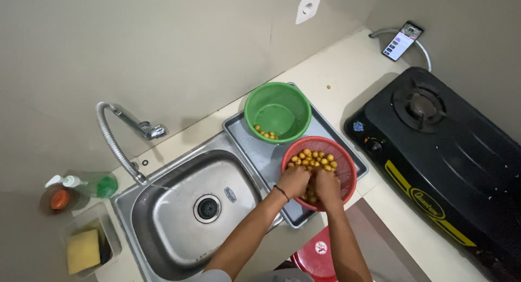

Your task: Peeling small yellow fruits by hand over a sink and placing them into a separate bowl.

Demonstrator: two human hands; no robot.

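A red basket (pixel 343 154) full of small yellow-orange round fruits (pixel 313 160) sits on the drainboard tray (pixel 255 143). My left hand (pixel 293 181) and my right hand (pixel 328 186) are side by side inside the basket's near edge, fingers curled down among the fruits. What each hand grips is hidden by the fingers. A green basket (pixel 278 111) stands just behind, with a few of the same fruits (pixel 265 133) at its bottom left.
A steel sink (pixel 179 217) with a flexible tap (pixel 116 133) lies to the left. Soap bottle (pixel 89 183) and a yellow sponge (pixel 82 250) sit at far left. A black gas stove (pixel 450 152) stands on the right, a phone (pixel 402 40) behind it. A red lid (pixel 317 257) lies below the counter edge.
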